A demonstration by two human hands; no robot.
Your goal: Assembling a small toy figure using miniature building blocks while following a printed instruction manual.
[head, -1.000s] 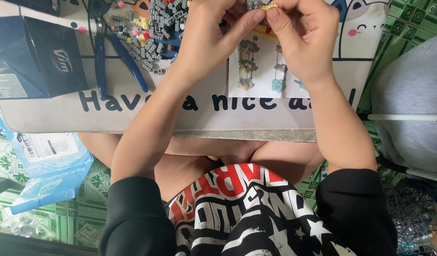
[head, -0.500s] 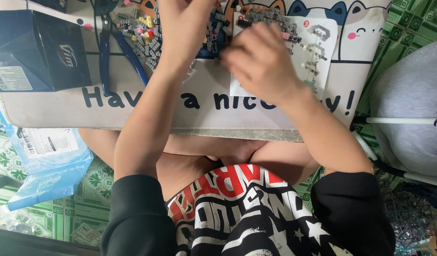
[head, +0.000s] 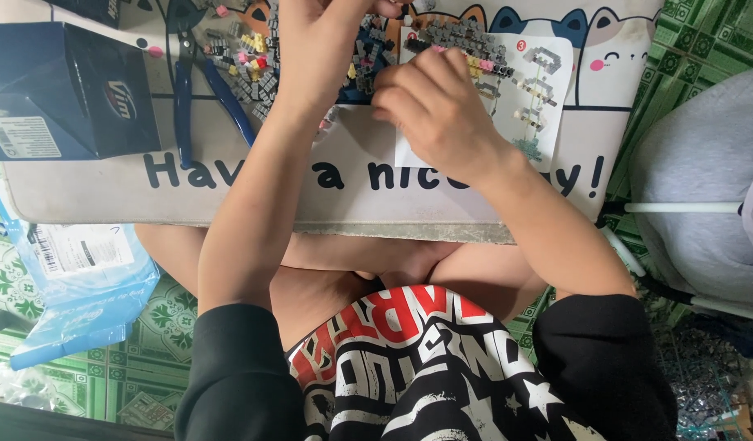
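Left hand (head: 315, 49): raised over the scattered small bricks (head: 250, 61), fingers curled, contents not discernible. Right hand (head: 438, 110): lowered since a second ago from the shared pinch at the top edge, now loosely closed, resting on the instruction sheet (head: 527, 98) (grip cannot be told). Brick assembly (head: 462, 37): lying along the sheet's top edge on the low table (head: 91, 192). Blue-handled pliers (head: 197, 90): left of the pile. Joint two-handed work apparently paused for fresh pieces.

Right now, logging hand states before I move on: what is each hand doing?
Left hand: fingers curled over the small building bricks; grip cannot be told.
Right hand: fingers curled on the instruction sheet; what it holds is hidden.
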